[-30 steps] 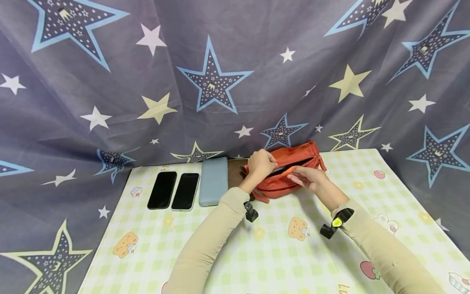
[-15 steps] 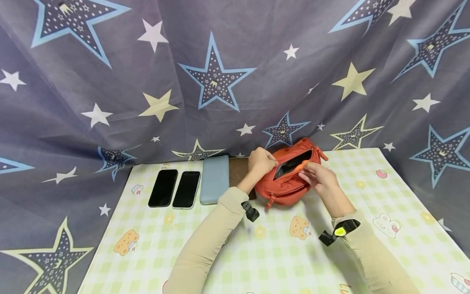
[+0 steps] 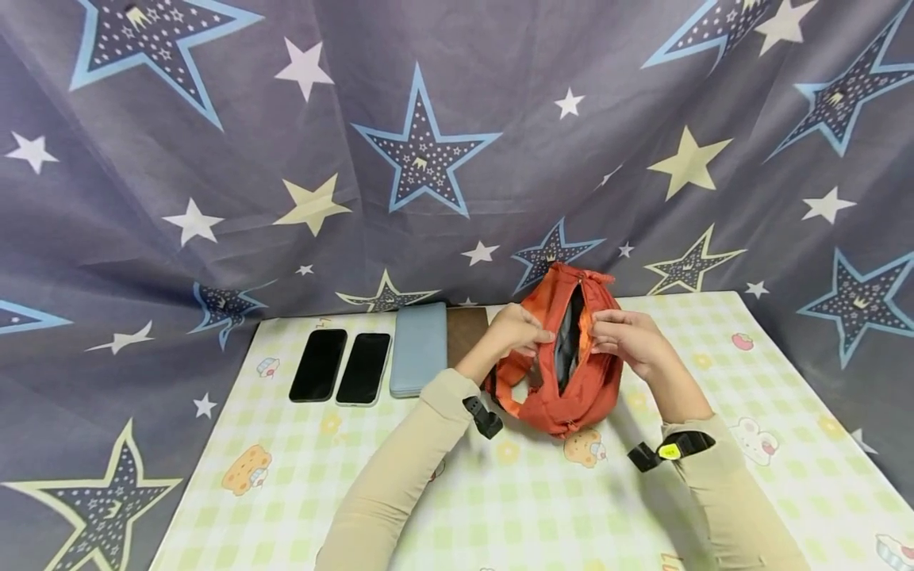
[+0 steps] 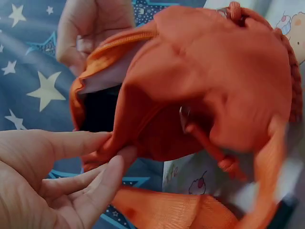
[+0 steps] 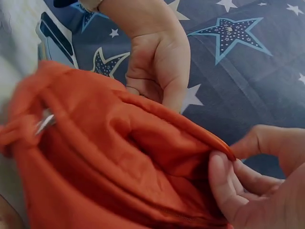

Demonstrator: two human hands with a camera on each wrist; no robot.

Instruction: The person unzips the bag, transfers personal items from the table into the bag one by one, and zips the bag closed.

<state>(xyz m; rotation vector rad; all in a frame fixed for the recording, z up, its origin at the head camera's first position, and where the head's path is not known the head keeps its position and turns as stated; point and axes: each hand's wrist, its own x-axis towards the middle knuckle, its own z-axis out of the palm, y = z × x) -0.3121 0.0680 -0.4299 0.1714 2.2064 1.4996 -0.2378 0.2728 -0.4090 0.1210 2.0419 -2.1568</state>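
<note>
A red-orange zippered bag [image 3: 600, 388] is held with its unzipped mouth turned upward, the dark lining [image 3: 569, 341] showing inside. My left hand [image 3: 516, 333] pinches the left edge of the opening between thumb and fingers. On the opposite edge, my right hand [image 3: 630, 339] pinches the orange-lined rim. The left wrist view shows the bag's gaping mouth [image 4: 102, 109] with the left thumb and fingers on its cloth. A strap [image 4: 162, 210] hangs below. In the right wrist view, the right thumb and fingers [image 5: 224, 186] grip the zipper edge. What lies deep in the bag is hidden.
Left of the bag, a brown flat item [image 3: 467, 329] lies partly behind my left hand. Beside it are a light blue wallet [image 3: 418, 349] and two phones, a white-edged one [image 3: 364, 369] and a black one [image 3: 318, 365]. A star-printed curtain [image 3: 428, 238] stands behind the checkered tabletop [image 3: 500, 507].
The bag has turned so that its opening now runs nearly front to back, and it has come nearer. Its mouth has been spread wider. Both hands keep hold of its edges.
</note>
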